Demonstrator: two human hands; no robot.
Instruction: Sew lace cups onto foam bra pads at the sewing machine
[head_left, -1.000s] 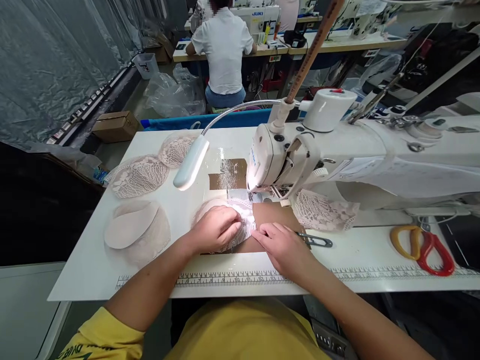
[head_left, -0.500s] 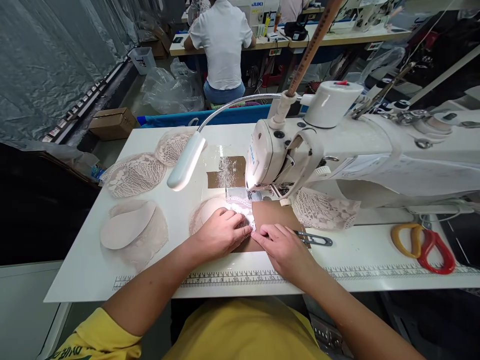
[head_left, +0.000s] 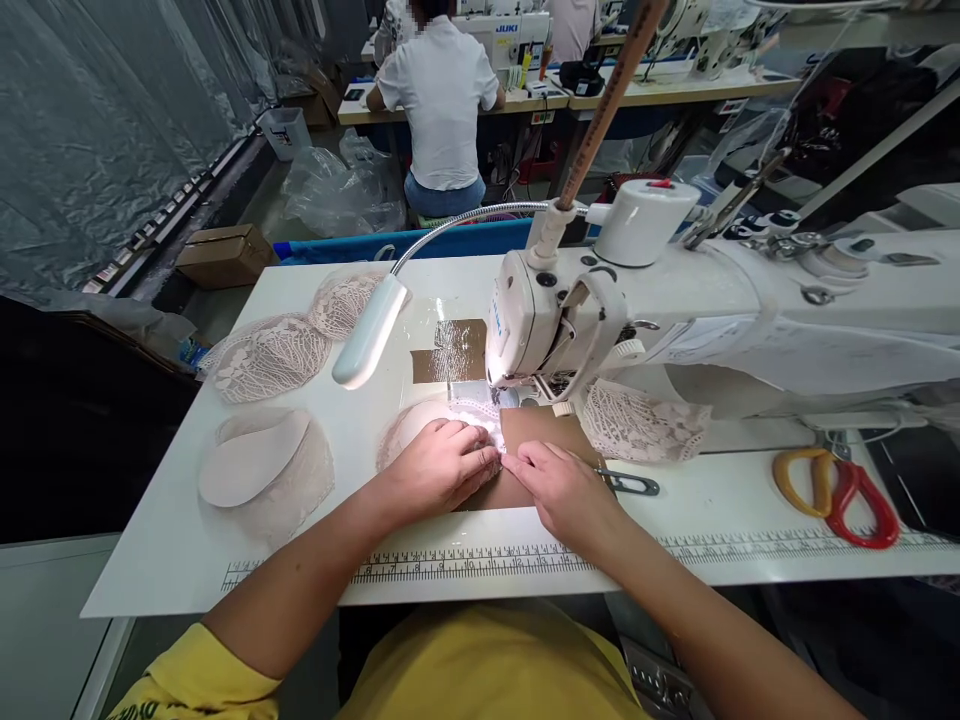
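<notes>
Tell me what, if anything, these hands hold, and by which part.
The left hand and right hand touch the near right edge of the pale lace piece; whether they pinch or press it cannot be told.

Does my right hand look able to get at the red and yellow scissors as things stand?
Probably yes: the scissors lie to the right of the right hand, handles uncovered, though that hand is at the lace piece.

The head-worn camera looked from the near side of the table (head_left: 172,550), forward and down; the left hand (head_left: 442,465) and right hand (head_left: 566,500) sat close below it; a seated co-worker (head_left: 442,110) showed small at the far side.
</notes>
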